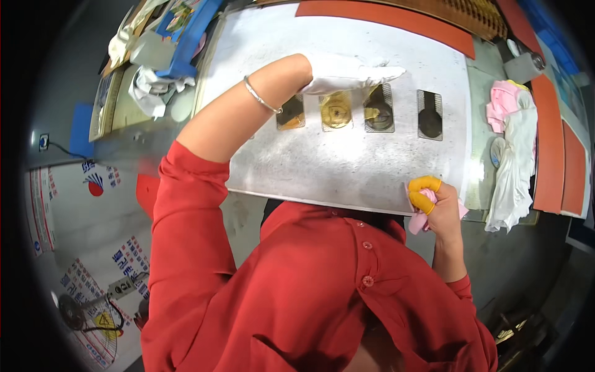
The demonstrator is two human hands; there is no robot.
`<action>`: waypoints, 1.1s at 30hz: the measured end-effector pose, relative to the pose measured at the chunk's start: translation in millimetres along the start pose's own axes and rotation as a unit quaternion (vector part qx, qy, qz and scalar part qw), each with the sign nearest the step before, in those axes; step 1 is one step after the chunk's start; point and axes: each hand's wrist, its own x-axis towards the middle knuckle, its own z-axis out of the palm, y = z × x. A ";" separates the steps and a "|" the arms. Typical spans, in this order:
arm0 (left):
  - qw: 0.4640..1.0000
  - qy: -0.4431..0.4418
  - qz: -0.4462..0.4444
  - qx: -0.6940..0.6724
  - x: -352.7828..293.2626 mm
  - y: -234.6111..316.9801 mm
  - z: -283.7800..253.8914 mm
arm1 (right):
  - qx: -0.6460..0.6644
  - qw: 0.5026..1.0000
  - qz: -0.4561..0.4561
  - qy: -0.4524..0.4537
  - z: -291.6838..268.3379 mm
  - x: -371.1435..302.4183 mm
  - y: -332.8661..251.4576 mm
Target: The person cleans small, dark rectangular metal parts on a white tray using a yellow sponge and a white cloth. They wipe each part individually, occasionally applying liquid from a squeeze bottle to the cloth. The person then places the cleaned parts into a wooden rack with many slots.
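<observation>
My left hand (344, 73), in a loose white glove, reaches across a white board (297, 167) just above a row of dark rectangular mesh-edged pieces. It is nearest to a piece with a shiny gold round shape (336, 111) and a piece with gold and dark parts (379, 110). The glove's folds hide how its fingers are bent. At the left of the row, a dark piece (290, 115) shows partly below my wrist; another dark piece (429, 116) lies apart at the right. At the board's front right edge, my right hand (439, 208), with yellow finger covers, is closed around a pink cloth (419, 222).
Orange-red strips (384, 26) lie along the far edge. On the right are a white cloth (513, 167), a pink cloth (503, 102) and a metal container (524, 67). A blue tray (186, 43) and crumpled white cloths (152, 90) are at left. A fan (74, 311) stands lower left.
</observation>
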 end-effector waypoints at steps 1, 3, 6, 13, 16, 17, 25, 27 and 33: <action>1.000 -0.005 0.009 -0.021 1.5 2.6 2.2 | 0.002 1.000 0.003 0.000 -0.3 0.5 -0.2; 0.999 0.026 -0.011 -0.023 -7.3 22.1 8.3 | 0.008 1.000 0.011 0.002 -0.8 1.6 0.6; 0.994 0.051 -0.093 -0.013 -2.9 37.4 14.0 | -0.010 1.000 0.009 0.005 0.0 1.5 -1.7; 0.998 -0.050 -0.010 -0.028 14.8 26.7 12.5 | -0.019 1.000 -0.010 -0.013 -0.6 0.7 -2.9; 0.993 -0.052 -0.057 0.090 15.0 27.1 3.0 | -0.003 1.000 -0.013 -0.017 -1.5 1.2 -0.2; 0.988 -0.053 -0.072 0.129 14.3 28.7 -0.4 | 0.004 1.000 -0.013 -0.018 -1.9 1.0 0.8; 0.998 0.020 0.052 0.030 23.0 24.5 25.0 | 0.026 0.999 -0.015 -0.039 -2.6 1.9 -0.6; 0.997 0.029 0.070 -0.001 21.7 29.7 28.0 | 0.029 0.999 -0.015 -0.039 -3.4 1.6 1.0; 0.999 0.006 0.036 0.003 27.2 33.1 27.6 | 0.028 0.999 -0.004 -0.038 -2.9 1.4 -0.4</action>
